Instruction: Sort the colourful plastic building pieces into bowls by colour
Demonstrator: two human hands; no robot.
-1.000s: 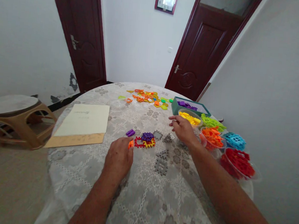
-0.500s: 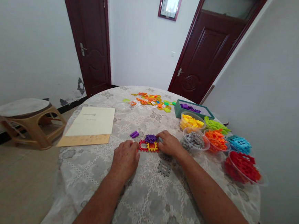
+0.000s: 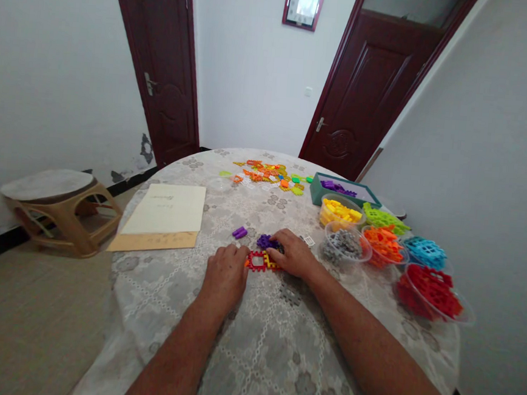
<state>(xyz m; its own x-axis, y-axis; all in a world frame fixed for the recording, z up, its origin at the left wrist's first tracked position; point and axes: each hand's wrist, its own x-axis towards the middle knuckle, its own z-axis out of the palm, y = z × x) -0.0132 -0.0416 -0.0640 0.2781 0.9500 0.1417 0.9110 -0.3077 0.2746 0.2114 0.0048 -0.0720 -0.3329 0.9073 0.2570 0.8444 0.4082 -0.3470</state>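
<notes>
A small joined piece of red, yellow and purple plastic tiles (image 3: 261, 258) lies on the round table (image 3: 251, 355) between my hands. My left hand (image 3: 224, 276) rests knuckles up at its left edge, fingers curled onto the red tile. My right hand (image 3: 292, 254) covers its right side, fingers bent and pressing on the tiles. A loose purple tile (image 3: 239, 232) lies just beyond my left hand.
Clear bowls hold grey (image 3: 345, 243), yellow (image 3: 339, 212), orange (image 3: 382, 243), blue (image 3: 426, 252) and red tiles (image 3: 432, 291); green tiles (image 3: 383, 219) and a teal box (image 3: 339, 188) sit behind. Scattered tiles (image 3: 269, 176) lie far back, a folder with paper (image 3: 164, 217) at left, a stool (image 3: 55, 205) on the floor.
My right hand came back from the bowls to the joined tiles and now presses on their right side. My left hand stayed at their left edge.
</notes>
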